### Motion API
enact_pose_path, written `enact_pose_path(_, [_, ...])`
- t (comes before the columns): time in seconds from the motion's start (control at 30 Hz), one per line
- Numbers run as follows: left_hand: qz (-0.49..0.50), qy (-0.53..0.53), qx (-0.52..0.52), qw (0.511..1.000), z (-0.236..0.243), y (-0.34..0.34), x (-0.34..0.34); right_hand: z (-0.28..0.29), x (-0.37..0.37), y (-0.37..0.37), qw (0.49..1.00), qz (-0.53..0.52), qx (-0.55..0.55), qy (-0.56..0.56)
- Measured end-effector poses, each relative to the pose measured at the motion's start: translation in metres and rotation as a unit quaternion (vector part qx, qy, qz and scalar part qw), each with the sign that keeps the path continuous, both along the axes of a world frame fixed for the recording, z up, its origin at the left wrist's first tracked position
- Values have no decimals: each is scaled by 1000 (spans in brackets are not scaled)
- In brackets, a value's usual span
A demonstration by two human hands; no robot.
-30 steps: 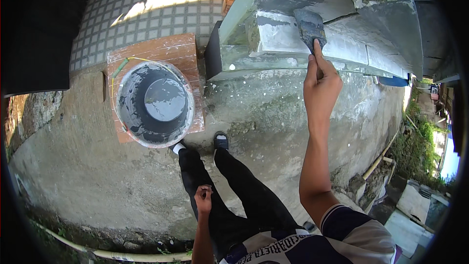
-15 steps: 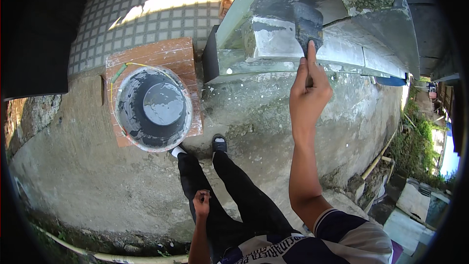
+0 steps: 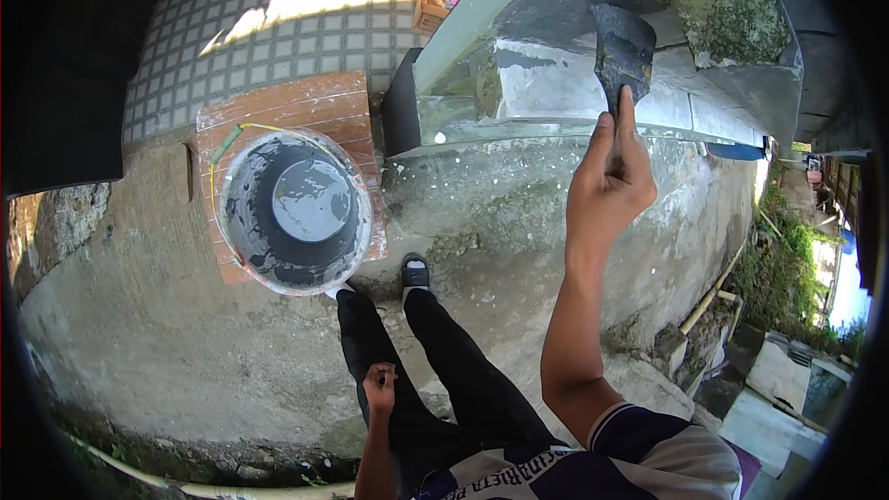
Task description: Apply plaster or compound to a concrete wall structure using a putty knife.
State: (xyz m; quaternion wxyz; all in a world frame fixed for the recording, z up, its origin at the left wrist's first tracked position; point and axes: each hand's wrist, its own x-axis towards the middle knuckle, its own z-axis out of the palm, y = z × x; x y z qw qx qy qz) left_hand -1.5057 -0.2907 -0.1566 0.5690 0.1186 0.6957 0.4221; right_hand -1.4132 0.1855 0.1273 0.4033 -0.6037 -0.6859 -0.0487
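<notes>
**Head view: right hand (image 3: 611, 190) gripped a broad brush (image 3: 624, 51) by a pale ledge (image 3: 546, 91)**

Over on the far left, bare concrete ground (image 3: 185, 315) met a patterned tile floor (image 3: 343, 32), part of it in bright sun. Where the two met lay a brown board (image 3: 287, 97), streaked with white, and on it stood a big round bucket (image 3: 248, 199), its inner wall smeared grey and a pool of grey paint (image 3: 312, 199) at the bottom. Its wire handle, with a green grip (image 3: 227, 144), lay against the rim.

Just right of the bucket and lower down, the person's left hand (image 3: 380, 386) hung before the dark trousers (image 3: 454, 352), its fingers curled in; I couldn't tell whether anything was inside. A dark shoe (image 3: 415, 273) stood near the bucket, and farther up an open carton (image 3: 431, 5) sat by the wall.

Next came the right hand, closed narrowly around the brush handle, forefinger stretched along it. The brush pointed away from the person, its dark bristles over the ledge and the grey wall behind; I couldn't make out whether they touched. Farther right, a pale pipe (image 3: 701, 308) ran beside green plants (image 3: 787, 264).
</notes>
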Motion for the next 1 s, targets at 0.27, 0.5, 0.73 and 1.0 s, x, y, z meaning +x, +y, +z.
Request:
enact_pose_path(0.27, [-1, 3, -5, 1000, -3, -1, -6, 2, -11, 21, 988, -33, 117, 100])
enact_pose_path(0.5, [-24, 8, -3, 1000, -3, 5, -13, -14, -9, 32, 993, -4, 59, 97])
enact_pose_path(0.73, [-5, 20, -2, 1000, -6, 6, -21, -7, 0, 8, 994, -37, -2, 98])
enact_pose_path(1.0, [-7, 32, 25, 999, 1, 17, -25, -6, -10, 10, 999, 9, -28, 42])
